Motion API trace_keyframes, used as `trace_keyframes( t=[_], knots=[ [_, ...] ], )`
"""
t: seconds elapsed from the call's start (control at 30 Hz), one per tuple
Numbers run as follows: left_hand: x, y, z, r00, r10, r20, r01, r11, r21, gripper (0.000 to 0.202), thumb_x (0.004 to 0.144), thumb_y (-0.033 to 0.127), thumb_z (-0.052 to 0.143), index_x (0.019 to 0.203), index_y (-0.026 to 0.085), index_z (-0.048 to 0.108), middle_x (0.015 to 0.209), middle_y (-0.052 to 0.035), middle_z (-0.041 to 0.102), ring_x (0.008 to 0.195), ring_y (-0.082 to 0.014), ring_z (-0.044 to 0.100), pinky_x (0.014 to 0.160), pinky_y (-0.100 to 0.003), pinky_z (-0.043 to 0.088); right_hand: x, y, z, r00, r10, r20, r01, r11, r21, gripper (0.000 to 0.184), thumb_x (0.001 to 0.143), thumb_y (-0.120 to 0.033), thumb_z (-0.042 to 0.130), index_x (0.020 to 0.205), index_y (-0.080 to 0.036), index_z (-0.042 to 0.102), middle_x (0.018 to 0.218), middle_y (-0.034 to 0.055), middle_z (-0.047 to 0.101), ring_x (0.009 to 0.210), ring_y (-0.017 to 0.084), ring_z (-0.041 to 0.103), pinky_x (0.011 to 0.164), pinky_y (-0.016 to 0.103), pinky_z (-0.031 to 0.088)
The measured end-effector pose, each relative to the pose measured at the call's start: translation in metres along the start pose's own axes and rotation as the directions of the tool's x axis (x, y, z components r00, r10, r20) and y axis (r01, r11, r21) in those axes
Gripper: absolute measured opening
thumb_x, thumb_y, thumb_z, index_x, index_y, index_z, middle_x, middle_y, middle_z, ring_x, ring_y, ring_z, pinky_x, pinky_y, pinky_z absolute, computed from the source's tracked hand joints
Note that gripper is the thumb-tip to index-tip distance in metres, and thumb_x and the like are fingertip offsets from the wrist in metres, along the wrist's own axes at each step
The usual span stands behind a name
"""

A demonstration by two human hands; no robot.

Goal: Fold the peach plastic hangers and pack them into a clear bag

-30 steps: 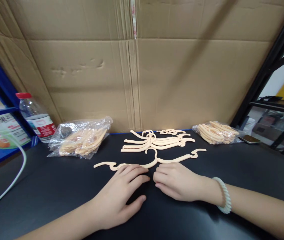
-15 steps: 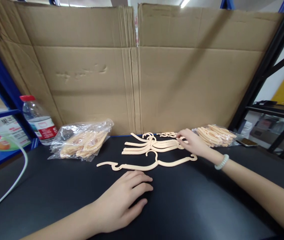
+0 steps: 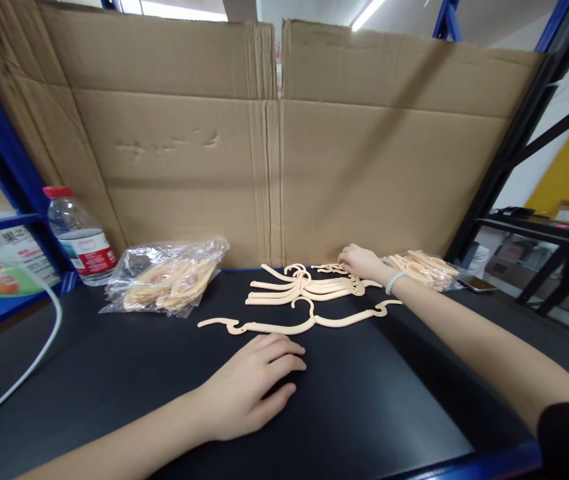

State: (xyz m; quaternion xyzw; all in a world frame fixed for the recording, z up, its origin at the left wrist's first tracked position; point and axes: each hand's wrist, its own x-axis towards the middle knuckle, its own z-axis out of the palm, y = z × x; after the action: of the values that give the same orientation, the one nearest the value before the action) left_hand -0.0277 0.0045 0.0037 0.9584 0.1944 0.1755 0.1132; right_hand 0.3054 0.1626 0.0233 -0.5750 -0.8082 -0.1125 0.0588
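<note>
Cream hanger pieces (image 3: 328, 269) lie under the curled fingers of your right hand (image 3: 360, 261), hold unclear; your left hand (image 3: 249, 392) rests flat, empty; reaching step, next a clean single pinch.

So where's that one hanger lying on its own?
In the head view the lone hanger lies flat on the black table, near the middle, just beyond the left hand and in front of the hanger stack.

water bottle (image 3: 80, 233) at 9 o'clock | white cable (image 3: 58, 312) at 8 o'clock | cardboard wall (image 3: 364, 167) at 12 o'clock | phone (image 3: 475, 285) at 3 o'clock
</note>
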Motion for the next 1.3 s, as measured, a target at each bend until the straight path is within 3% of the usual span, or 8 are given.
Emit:
trace_keyframes(
  t=[0.5, 0.73, 0.87, 1.0, 1.07, 1.17, 1.23, 1.3],
  knots=[
    [-0.001, -0.002, 0.001, 1.0, 0.009, -0.019, -0.009, 1.0, 0.0, 0.029, 0.088, 0.016, 0.052, 0.115, 0.023, 0.06, 0.122, -0.0083, 0.063, 0.116, -0.0246, 0.056, 0.1, -0.041, 0.046, 0.009, -0.006, 0.012, 0.99, 0.106, 0.09, -0.09, 0.981, -0.171, 0.023, 0.096, -0.032, 0.057, 0.111, -0.015, 0.061, 0.112, 0.0079, 0.063, 0.095, 0.019, 0.063, 0.083, 0.039, 0.054],
    [-0.001, -0.004, 0.004, 1.0, 0.008, -0.014, -0.008, 1.0, 0.003, 0.028, 0.089, 0.017, 0.051, 0.115, 0.022, 0.059, 0.123, -0.0077, 0.062, 0.117, -0.0236, 0.055, 0.101, -0.041, 0.045, -0.001, 0.001, 0.002, 0.993, 0.101, -0.06, -0.107, 0.988, -0.108, 0.022, 0.094, -0.031, 0.059, 0.105, -0.013, 0.063, 0.109, 0.0086, 0.063, 0.098, 0.021, 0.062, 0.086, 0.04, 0.052],
    [-0.001, -0.004, 0.004, 0.999, 0.028, -0.038, -0.029, 0.999, -0.017, 0.026, 0.09, 0.015, 0.049, 0.112, 0.022, 0.06, 0.119, -0.0077, 0.064, 0.112, -0.0225, 0.057, 0.098, -0.039, 0.045, -0.009, -0.001, -0.015, 0.969, 0.133, -0.208, -0.133, 0.991, 0.018, 0.009, 0.091, -0.018, 0.057, 0.091, -0.012, 0.064, 0.099, 0.0093, 0.065, 0.092, 0.021, 0.062, 0.08, 0.035, 0.05],
    [-0.001, -0.001, 0.003, 0.996, 0.002, -0.087, -0.01, 0.996, -0.092, 0.026, 0.09, 0.014, 0.048, 0.112, 0.021, 0.06, 0.117, -0.0079, 0.066, 0.11, -0.0217, 0.059, 0.097, -0.038, 0.046, -0.025, -0.023, -0.033, 0.923, 0.175, -0.344, -0.097, 0.968, 0.232, 0.006, 0.084, -0.015, 0.054, 0.085, -0.015, 0.06, 0.082, 0.0066, 0.066, 0.074, 0.018, 0.062, 0.068, 0.028, 0.046],
    [0.001, 0.002, 0.003, 0.987, -0.098, -0.13, 0.071, 0.977, -0.201, 0.025, 0.09, 0.016, 0.049, 0.112, 0.02, 0.062, 0.114, -0.0081, 0.067, 0.107, -0.0215, 0.061, 0.096, -0.037, 0.047, -0.036, -0.043, -0.04, 0.908, 0.179, -0.378, -0.042, 0.939, 0.342, 0.006, 0.086, -0.021, 0.051, 0.085, -0.017, 0.056, 0.078, 0.0048, 0.067, 0.069, 0.015, 0.062, 0.065, 0.026, 0.047],
    [0.005, 0.005, 0.005, 0.925, -0.346, -0.155, 0.231, 0.839, -0.493, 0.022, 0.09, 0.022, 0.052, 0.109, 0.018, 0.062, 0.106, -0.0087, 0.069, 0.097, -0.021, 0.064, 0.089, -0.036, 0.051, -0.056, -0.078, -0.047, 0.928, 0.132, -0.35, 0.09, 0.83, 0.551, 0.014, 0.09, -0.032, 0.05, 0.084, -0.019, 0.052, 0.076, 0.0037, 0.069, 0.066, 0.015, 0.065, 0.06, 0.024, 0.049],
    [0.008, 0.007, 0.009, 0.875, -0.471, -0.112, 0.272, 0.67, -0.691, 0.025, 0.089, 0.028, 0.055, 0.111, 0.018, 0.061, 0.104, -0.0094, 0.069, 0.091, -0.0205, 0.065, 0.084, -0.035, 0.053, -0.07, -0.103, -0.049, 0.962, 0.08, -0.261, 0.183, 0.522, 0.833, 0.017, 0.085, -0.035, 0.06, 0.083, -0.019, 0.053, 0.076, 0.0044, 0.07, 0.068, 0.017, 0.067, 0.059, 0.026, 0.051],
    [0.009, 0.008, 0.011, 0.839, -0.539, -0.069, 0.26, 0.51, -0.82, 0.032, 0.087, 0.033, 0.06, 0.114, 0.017, 0.058, 0.102, -0.0092, 0.069, 0.086, -0.0192, 0.065, 0.078, -0.033, 0.053, -0.084, -0.125, -0.05, 0.972, 0.035, -0.233, 0.207, 0.345, 0.916, 0.019, 0.08, -0.033, 0.067, 0.081, -0.02, 0.055, 0.074, 0.0017, 0.068, 0.067, 0.016, 0.066, 0.058, 0.025, 0.05]
  ],
)
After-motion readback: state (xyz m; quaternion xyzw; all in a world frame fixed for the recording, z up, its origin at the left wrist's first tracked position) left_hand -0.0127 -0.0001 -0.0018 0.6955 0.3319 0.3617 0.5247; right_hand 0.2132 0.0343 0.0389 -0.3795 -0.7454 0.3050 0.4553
